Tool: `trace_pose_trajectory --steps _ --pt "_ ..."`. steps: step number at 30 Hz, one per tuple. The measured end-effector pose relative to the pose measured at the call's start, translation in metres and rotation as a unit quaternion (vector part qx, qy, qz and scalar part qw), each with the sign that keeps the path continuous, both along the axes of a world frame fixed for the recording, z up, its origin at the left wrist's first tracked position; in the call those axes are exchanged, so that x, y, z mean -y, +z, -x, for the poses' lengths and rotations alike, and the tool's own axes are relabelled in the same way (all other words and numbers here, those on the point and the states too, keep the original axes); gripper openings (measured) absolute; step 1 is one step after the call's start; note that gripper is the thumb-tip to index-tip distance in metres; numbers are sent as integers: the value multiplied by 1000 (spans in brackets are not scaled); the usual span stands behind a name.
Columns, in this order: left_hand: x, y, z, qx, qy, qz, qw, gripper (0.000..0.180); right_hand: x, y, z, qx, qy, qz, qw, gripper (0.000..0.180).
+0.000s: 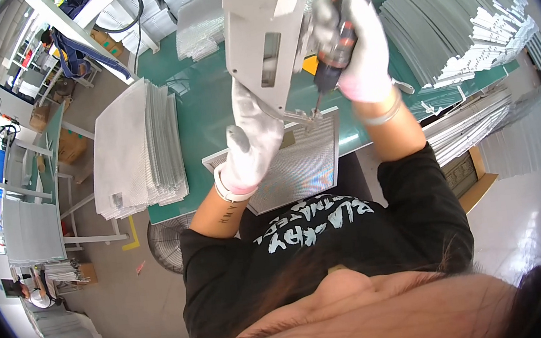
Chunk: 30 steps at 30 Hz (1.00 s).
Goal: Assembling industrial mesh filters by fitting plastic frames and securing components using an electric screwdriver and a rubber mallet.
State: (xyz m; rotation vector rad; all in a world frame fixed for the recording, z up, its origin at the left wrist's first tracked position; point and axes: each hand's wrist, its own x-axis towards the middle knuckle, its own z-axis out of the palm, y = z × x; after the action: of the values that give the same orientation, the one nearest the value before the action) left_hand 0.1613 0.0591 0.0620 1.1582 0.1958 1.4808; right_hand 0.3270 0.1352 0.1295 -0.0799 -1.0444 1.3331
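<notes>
1. Two gloved hands: we note both in white gloves over the green table (pixel 205 110).
2. Right hand (pixel 364 60): we record it closed around a black-and-orange power driver (pixel 332 67), blurred, tilted with its bit down beside a small metal fitting (pixel 308 120).
3. Left hand (pixel 255 145): thumb apart from the fingers, which reach up behind the lower end of a pale slotted metal housing (pixel 247 13); we cannot tell whether they clasp anything.
4. One framed mesh panel (pixel 303 165): we find it at the near edge of the table, below the driver and partly behind the left hand.
5. One stack of mesh sheets (pixel 120 148): we place it on the table, to the left.
6. One tall stack of grey panels (pixel 452 11): we enter it at the table's right side.
7. One round fan (pixel 166 242): we see its wire guard below the table's left corner.
</notes>
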Motion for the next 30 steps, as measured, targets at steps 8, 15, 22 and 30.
trace_pose_trajectory --steps 8,15,22,30 --pt "-2 -6 5 -30 6 -74 997 99 -28 69 -30 -92 31 -38 995 28" --pt "-4 31 -15 43 18 -41 998 105 -15 12 -11 -30 141 37 989 33" --pt "-14 37 -9 25 11 -10 1000 108 -10 30 -7 -10 16 13 1000 37" --pt "-19 37 -12 56 0 3 998 100 -71 9 7 -111 230 -355 899 40"
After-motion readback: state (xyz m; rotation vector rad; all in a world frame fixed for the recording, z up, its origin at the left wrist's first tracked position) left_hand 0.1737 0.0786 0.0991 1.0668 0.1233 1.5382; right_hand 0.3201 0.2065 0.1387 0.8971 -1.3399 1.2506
